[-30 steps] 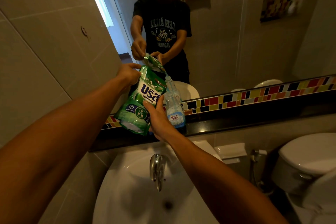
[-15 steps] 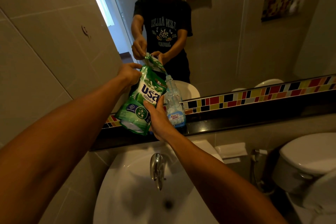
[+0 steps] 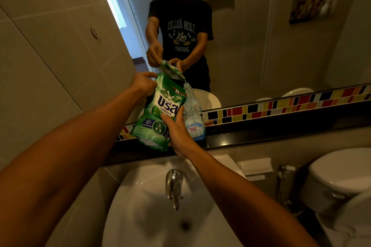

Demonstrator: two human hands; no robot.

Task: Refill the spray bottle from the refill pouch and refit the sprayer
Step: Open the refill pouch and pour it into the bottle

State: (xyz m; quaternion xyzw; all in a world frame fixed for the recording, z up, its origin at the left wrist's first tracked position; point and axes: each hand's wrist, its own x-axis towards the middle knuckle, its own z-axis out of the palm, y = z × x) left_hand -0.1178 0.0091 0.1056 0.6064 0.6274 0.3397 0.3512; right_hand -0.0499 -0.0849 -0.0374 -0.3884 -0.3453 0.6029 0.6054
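Note:
A green refill pouch (image 3: 160, 110) is tilted to the right, its top corner over the open neck of a clear spray bottle (image 3: 193, 114). The bottle stands upright on the black ledge (image 3: 261, 136) below the mirror, with no sprayer on it. A thin stream runs from the pouch corner into the bottle's neck. My left hand (image 3: 143, 84) grips the pouch's upper left edge. My right hand (image 3: 176, 132) holds the pouch's lower right side from underneath, just in front of the bottle. No sprayer head is in view.
A white sink (image 3: 144, 216) with a chrome tap (image 3: 174, 184) lies below the ledge. A toilet (image 3: 341, 178) and a hose sprayer (image 3: 283, 172) stand at the right. The mirror (image 3: 251, 36) shows a person's reflection. A tiled wall (image 3: 50, 56) closes the left.
Almost nothing differs: both hands keep the pouch tilted over the bottle's neck, and the pouring goes on.

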